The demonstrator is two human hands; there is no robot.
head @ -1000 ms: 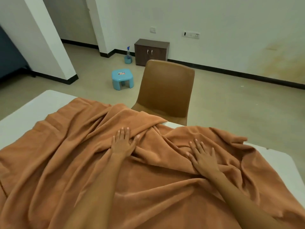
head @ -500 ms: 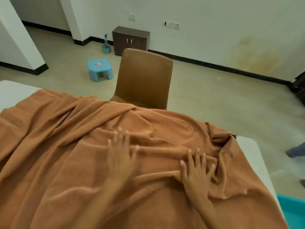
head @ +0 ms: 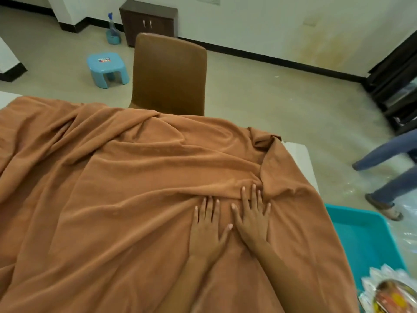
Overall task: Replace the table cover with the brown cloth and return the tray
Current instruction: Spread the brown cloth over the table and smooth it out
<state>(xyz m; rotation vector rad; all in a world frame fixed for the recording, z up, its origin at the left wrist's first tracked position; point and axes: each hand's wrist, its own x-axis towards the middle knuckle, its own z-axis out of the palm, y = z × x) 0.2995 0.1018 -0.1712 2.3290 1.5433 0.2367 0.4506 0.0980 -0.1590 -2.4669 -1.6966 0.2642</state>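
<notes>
Hands moved together | left hand (head: 206, 231), right hand (head: 252, 219) flat, grip spread on brown cloth (head: 112, 188)

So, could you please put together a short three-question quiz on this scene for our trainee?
1. True or false: both hands lie flat, side by side, on the brown cloth.
2. Which stands behind the table's far edge: A) brown chair, B) blue stool, C) cabinet?
3. Fill in: the table's bare white corner shows at the far ____.

Key: 1 true, left hand and right hand; 2 A; 3 right.
</notes>
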